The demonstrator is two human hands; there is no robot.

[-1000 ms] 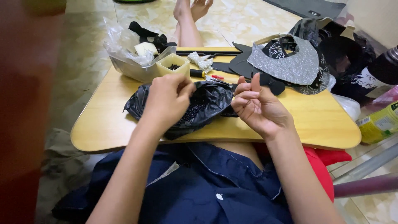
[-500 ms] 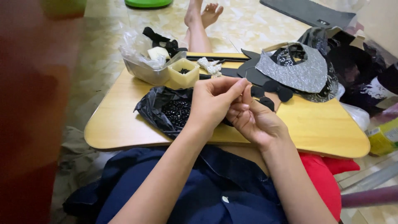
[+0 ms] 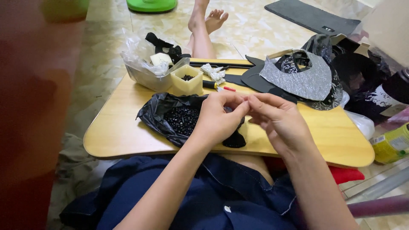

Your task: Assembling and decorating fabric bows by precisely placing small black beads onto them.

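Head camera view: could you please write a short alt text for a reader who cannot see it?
Two bare hands, left hand and right hand, meet fingertip to fingertip above a black plastic bag of small black beads on a low wooden table. Behind it stand a small yellow box and grey fabric pieces.

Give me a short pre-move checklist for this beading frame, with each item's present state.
1. Both hands over the lap table: ok; left hand and right hand meet fingertip to fingertip above it.
2. What the fingertips pinch: cannot tell; too small to see.
3. Bead supply within reach: ok; black beads lie in the open black plastic bag right beside the left hand.
4. Small yellow box: ok; upright behind the bag, dark beads inside.
5. Grey glitter piece: ok; resting at the table's far right, clear of both hands.
6. Thread or needle: cannot tell; none visible.
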